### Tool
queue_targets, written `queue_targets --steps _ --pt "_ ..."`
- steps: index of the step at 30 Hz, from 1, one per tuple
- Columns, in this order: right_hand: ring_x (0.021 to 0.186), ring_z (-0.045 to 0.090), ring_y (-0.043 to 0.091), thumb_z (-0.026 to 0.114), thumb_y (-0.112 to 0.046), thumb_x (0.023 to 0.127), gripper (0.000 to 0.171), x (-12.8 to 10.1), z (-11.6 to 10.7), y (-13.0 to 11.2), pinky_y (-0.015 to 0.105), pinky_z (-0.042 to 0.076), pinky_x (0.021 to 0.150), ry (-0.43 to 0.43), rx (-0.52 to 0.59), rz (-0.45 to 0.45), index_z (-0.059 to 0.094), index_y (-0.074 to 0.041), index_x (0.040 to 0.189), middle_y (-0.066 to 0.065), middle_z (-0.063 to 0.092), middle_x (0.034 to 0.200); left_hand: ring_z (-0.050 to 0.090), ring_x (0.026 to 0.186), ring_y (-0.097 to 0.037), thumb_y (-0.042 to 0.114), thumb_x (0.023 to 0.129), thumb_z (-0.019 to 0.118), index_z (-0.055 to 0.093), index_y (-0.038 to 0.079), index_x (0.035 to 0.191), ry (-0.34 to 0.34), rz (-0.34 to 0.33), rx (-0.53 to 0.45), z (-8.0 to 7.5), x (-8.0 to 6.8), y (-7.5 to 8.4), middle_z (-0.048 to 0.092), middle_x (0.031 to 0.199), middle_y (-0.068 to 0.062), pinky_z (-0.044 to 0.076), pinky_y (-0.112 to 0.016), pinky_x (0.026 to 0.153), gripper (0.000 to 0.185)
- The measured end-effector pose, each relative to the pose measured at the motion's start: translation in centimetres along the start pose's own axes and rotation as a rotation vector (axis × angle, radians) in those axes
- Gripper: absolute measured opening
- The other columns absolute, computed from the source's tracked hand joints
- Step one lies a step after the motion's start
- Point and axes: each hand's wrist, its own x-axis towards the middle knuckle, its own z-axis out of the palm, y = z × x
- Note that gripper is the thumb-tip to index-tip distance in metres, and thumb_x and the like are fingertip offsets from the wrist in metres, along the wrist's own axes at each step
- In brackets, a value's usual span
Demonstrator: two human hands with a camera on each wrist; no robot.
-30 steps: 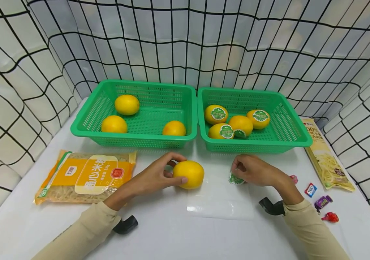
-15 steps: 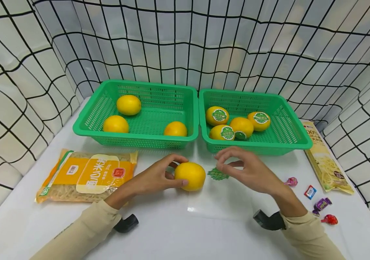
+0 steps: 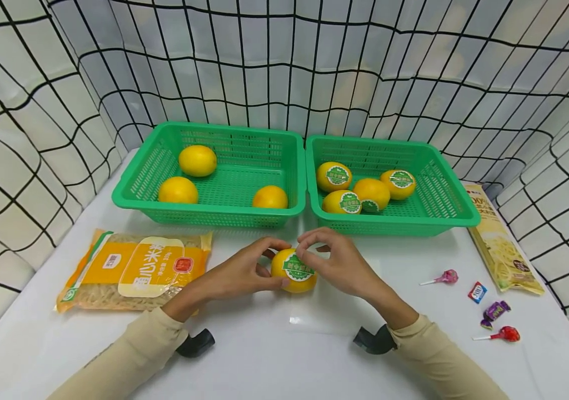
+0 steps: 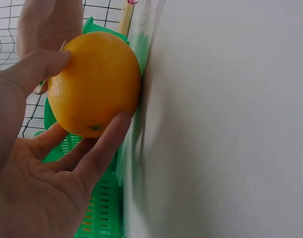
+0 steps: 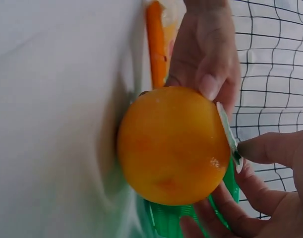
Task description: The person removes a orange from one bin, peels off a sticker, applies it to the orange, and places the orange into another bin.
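Note:
On the white table in the head view, my left hand [image 3: 241, 272] grips an orange [image 3: 294, 286] from its left side. In the left wrist view its thumb and fingers curl round the orange [image 4: 99, 82]. A round green-and-white sticker [image 3: 296, 268] lies over the top of the fruit. My right hand [image 3: 338, 264] pinches the sticker's right edge between thumb and finger. The right wrist view shows the sticker [image 5: 227, 128] edge-on against the orange [image 5: 171, 148], its near end standing slightly off the peel at my thumb.
Behind stand two green baskets, the left basket [image 3: 244, 218] with plain oranges, the right basket [image 3: 389, 226] with stickered ones. A noodle bag [image 3: 134, 272] lies left. At right are a second noodle packet [image 3: 507, 244], lollipops [image 3: 448, 276] and wrapped sweets [image 3: 494, 311]. A clear sheet [image 3: 344, 319] lies in front.
My right hand has lifted the sticker off the clear sheet and carried it left onto the orange. My left hand keeps its grip on the orange.

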Motion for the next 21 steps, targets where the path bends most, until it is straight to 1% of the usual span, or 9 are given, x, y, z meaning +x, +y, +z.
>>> queue_targets --steps 4,8,10,13,16,18,21 --pt "0.123 0.063 0.027 0.075 -0.015 0.099 0.011 -0.2 0.3 0.1 0.052 0.056 0.102 0.019 -0.084 -0.042 0.076 -0.008 0.108 0.008 0.069 0.128 0.053 0.129 -0.029 0.022 0.095 0.083 0.05 0.011 0.149 0.018 0.003 0.01 0.1 0.0 0.0 0.055 0.148 -0.005 0.06 -0.029 0.093 0.065" --pt "0.127 0.061 0.025 0.078 -0.022 0.098 0.022 -0.7 0.0 -0.1 0.052 0.055 0.103 0.049 -0.256 -0.084 0.076 -0.012 0.118 0.004 0.067 0.134 0.053 0.128 -0.028 0.022 0.095 0.083 0.051 0.012 0.149 0.024 0.007 0.02 0.3 0.1 -0.1 0.055 0.148 -0.005 0.06 -0.031 0.092 0.064" --pt "0.129 0.059 0.024 0.08 -0.024 0.097 0.026 -0.9 -0.3 -0.3 0.051 0.055 0.104 0.07 -0.324 -0.137 0.076 -0.013 0.12 0.003 0.066 0.136 0.053 0.128 -0.027 0.023 0.095 0.083 0.051 0.012 0.149 0.027 0.004 0.026 0.3 0.1 -0.1 0.055 0.148 -0.004 0.06 -0.031 0.091 0.065" --pt "0.128 0.059 0.021 0.084 -0.022 0.094 0.023 -1.1 -0.7 -0.5 0.046 0.057 0.103 0.095 -0.387 -0.271 0.076 -0.014 0.114 0.001 0.067 0.131 0.054 0.127 -0.026 0.026 0.095 0.083 0.05 0.012 0.15 0.033 -0.008 0.028 0.3 0.1 -0.2 0.056 0.147 -0.004 0.06 -0.031 0.091 0.065" --pt "0.118 0.06 0.017 0.086 -0.018 0.091 0.015 -0.9 -1.0 -0.4 0.037 0.058 0.098 0.079 -0.445 -0.403 0.077 -0.017 0.103 -0.003 0.07 0.12 0.055 0.126 -0.026 0.028 0.096 0.083 0.05 0.013 0.151 0.037 -0.019 0.022 0.3 0.0 -0.2 0.056 0.147 -0.004 0.06 -0.032 0.09 0.066" --pt "0.111 0.061 0.014 0.087 -0.017 0.091 0.013 -0.8 -1.1 -0.2 0.031 0.058 0.093 0.058 -0.497 -0.45 0.077 -0.018 0.1 -0.005 0.072 0.113 0.055 0.126 -0.026 0.028 0.096 0.082 0.05 0.013 0.151 0.038 -0.02 0.018 0.2 0.1 -0.2 0.056 0.147 -0.004 0.06 -0.032 0.091 0.066" --pt "0.105 0.062 0.012 0.087 -0.018 0.091 0.013 -0.6 -1.0 0.3 0.028 0.059 0.088 0.029 -0.547 -0.477 0.078 -0.018 0.1 -0.006 0.074 0.108 0.055 0.126 -0.026 0.03 0.097 0.081 0.05 0.013 0.151 0.033 -0.023 0.013 0.2 0.1 -0.2 0.056 0.146 -0.004 0.06 -0.033 0.091 0.065"
